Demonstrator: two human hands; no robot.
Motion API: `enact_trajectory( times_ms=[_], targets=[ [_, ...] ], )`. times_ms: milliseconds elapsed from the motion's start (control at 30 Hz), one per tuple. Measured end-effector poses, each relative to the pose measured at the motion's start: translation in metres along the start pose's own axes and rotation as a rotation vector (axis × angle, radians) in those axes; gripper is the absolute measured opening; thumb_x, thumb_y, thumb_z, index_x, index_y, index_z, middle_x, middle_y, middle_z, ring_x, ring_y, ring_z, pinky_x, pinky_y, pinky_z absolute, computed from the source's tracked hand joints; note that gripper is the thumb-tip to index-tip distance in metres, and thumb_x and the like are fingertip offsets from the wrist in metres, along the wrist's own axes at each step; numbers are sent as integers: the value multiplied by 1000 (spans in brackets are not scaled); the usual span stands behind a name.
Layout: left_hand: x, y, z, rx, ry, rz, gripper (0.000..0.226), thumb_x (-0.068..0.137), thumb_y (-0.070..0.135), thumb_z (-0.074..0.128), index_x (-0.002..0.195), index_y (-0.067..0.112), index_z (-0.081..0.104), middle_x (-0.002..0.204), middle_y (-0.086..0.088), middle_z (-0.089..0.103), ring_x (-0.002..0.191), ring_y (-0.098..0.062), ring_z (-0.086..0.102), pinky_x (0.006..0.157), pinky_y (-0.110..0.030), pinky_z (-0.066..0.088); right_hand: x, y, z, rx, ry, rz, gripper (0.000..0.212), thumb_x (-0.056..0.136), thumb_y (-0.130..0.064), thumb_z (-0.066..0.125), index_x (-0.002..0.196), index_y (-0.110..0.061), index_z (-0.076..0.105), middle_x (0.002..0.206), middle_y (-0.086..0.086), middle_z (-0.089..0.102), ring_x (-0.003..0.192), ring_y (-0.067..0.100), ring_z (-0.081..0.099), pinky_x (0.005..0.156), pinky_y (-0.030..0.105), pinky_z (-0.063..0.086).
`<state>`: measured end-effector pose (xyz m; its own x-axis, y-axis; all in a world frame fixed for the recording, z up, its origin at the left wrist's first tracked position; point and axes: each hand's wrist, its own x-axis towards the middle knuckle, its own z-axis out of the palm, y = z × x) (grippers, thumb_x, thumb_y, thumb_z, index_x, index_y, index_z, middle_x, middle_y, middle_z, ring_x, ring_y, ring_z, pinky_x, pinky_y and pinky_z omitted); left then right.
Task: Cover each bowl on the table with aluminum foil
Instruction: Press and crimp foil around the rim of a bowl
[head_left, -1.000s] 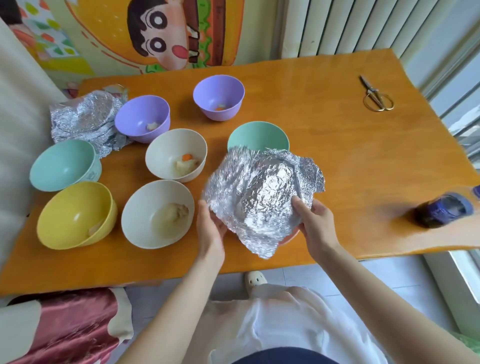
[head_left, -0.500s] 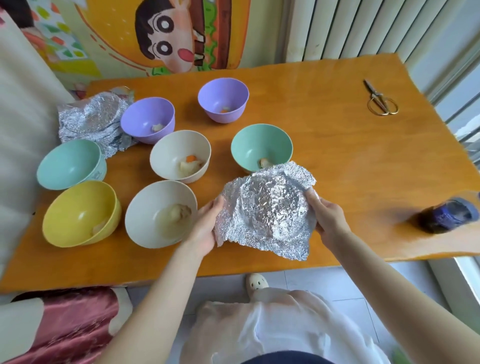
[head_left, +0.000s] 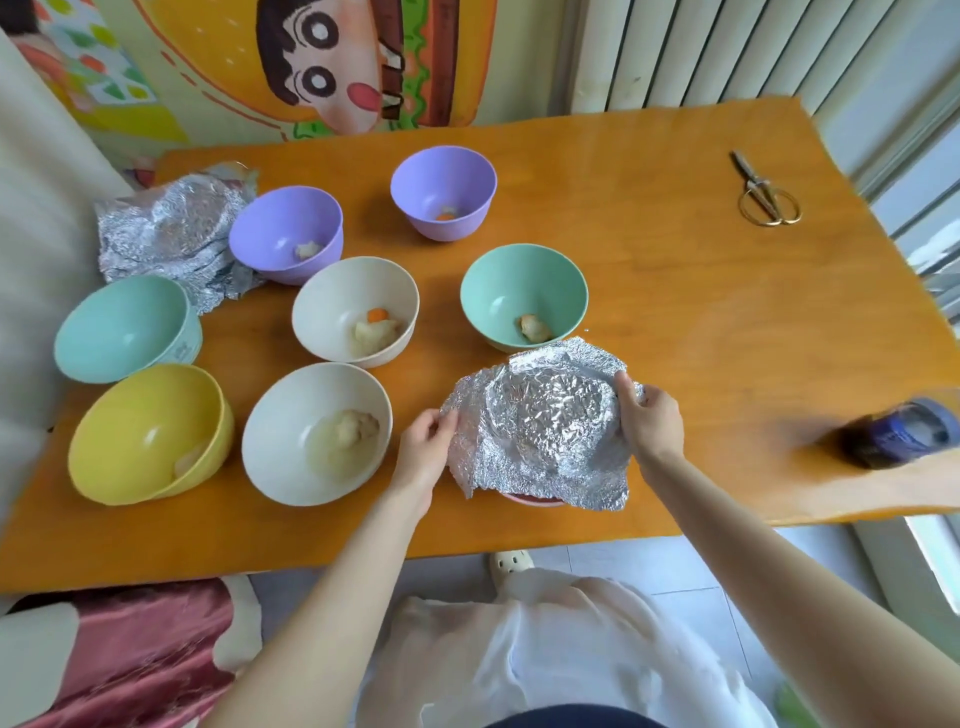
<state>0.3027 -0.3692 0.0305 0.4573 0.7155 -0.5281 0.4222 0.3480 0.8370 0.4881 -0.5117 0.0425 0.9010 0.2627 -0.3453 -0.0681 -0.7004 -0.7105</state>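
Note:
A crinkled sheet of aluminum foil (head_left: 540, 426) lies over a pink bowl (head_left: 535, 500) near the table's front edge; only the bowl's front rim shows. My left hand (head_left: 423, 447) pinches the foil's left edge. My right hand (head_left: 649, 415) grips its right edge, fingers curled over it. Several uncovered bowls with bits of food stand around: a green one (head_left: 523, 296) just behind the foil, two cream ones (head_left: 355, 307) (head_left: 317, 431), two purple ones (head_left: 285, 234) (head_left: 443, 189), a yellow one (head_left: 148, 431) and a light blue one (head_left: 124, 327).
A crumpled pile of foil (head_left: 166, 239) lies at the table's (head_left: 675, 291) back left. Scissors (head_left: 763, 195) rest at the back right. A dark blue bottle (head_left: 898, 434) lies on its side at the right edge. A sofa borders the left side.
The foil, held tilted up above the table a second ago, has come down flat over the pink bowl. Both hands moved down with it, still holding its edges. The green bowl is now uncovered to view.

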Motion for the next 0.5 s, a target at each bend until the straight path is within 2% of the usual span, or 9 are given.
enact_trajectory(
  times_ms=[67, 133, 233, 300, 433, 500],
  targets=[
    [3, 1, 4, -17, -10, -20, 19, 99, 25, 46, 93, 12, 59, 97, -6, 64, 89, -16, 56, 75, -24, 42, 2, 2, 2, -74, -25, 24, 51, 96, -52, 37, 81, -5, 52, 84, 14, 60, 83, 33, 55, 64, 33, 34],
    [4, -1, 8, -24, -11, -44, 21, 100, 26, 42, 94, 13, 58, 99, -8, 64, 90, -17, 57, 78, -28, 43, 2, 5, 5, -93, -42, 43, 59, 97, -53, 31, 101, 0, 55, 101, 20, 62, 94, 35, 57, 70, 35, 36],
    [2, -7, 12, 33, 74, 7, 29, 101, 28, 38, 95, 7, 57, 90, -10, 61, 84, -18, 54, 77, -31, 41, -2, 8, 6, -110, -37, 27, 60, 97, -53, 27, 104, 0, 53, 102, 21, 61, 90, 33, 55, 71, 36, 36],
    [-1, -12, 13, 57, 137, 92, 30, 101, 28, 37, 88, 8, 55, 81, -7, 55, 78, -16, 50, 74, -31, 37, -6, 10, 5, -122, -16, 8, 58, 97, -52, 27, 103, 0, 53, 101, 21, 61, 90, 34, 55, 71, 36, 35],
    [-8, -19, 15, 89, 169, 139, 33, 102, 23, 34, 73, 14, 46, 64, 3, 42, 61, -11, 39, 59, -24, 32, -14, 12, 3, -101, -21, -16, 51, 99, -48, 31, 106, -2, 51, 96, 16, 60, 90, 33, 55, 68, 35, 32],
    [-9, -24, 16, 168, 164, 123, 32, 103, 21, 32, 77, 10, 47, 62, 3, 42, 58, -11, 40, 55, -22, 31, -16, 14, 4, -106, -29, -14, 49, 98, -47, 33, 114, -3, 50, 100, 16, 60, 93, 33, 55, 68, 34, 33]
  ],
)
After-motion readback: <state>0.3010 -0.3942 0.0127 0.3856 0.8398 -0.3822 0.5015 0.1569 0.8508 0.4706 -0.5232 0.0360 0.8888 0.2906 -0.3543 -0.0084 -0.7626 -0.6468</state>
